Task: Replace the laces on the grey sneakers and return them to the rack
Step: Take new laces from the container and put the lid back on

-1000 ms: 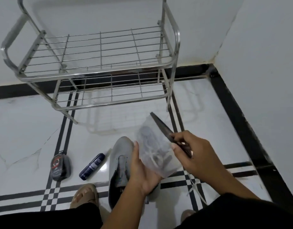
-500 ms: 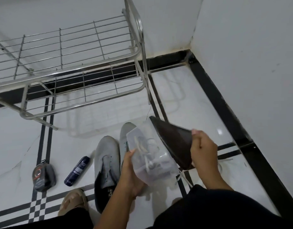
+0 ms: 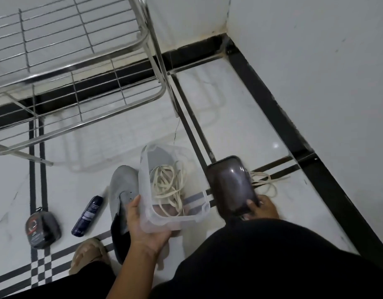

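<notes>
**Laces in the open box, lid off to the right**

The cream laces (image 3: pixel 168 186) lie coiled inside the clear plastic box (image 3: pixel 147 212), their loops running mostly near-to-far along the box. Your left hand (image 3: pixel 146 225) holds that box from below at its near left corner, thumb curled over the rim. Your right hand (image 3: pixel 260 209) grips the near end of the dark lid (image 3: pixel 230 184), held just right of the box, fingers wrapped around its edge.

The laces sit left of your right fingers, across the box's right wall; that hand looks the freer one to reach them, once the lid is put down.

A grey sneaker (image 3: pixel 123 186) lies on the floor just left of the box, toe pointing away. More loose lace (image 3: pixel 265 180) trails on the tiles beyond the lid. The metal rack (image 3: pixel 156 93) stands at far left.
</notes>
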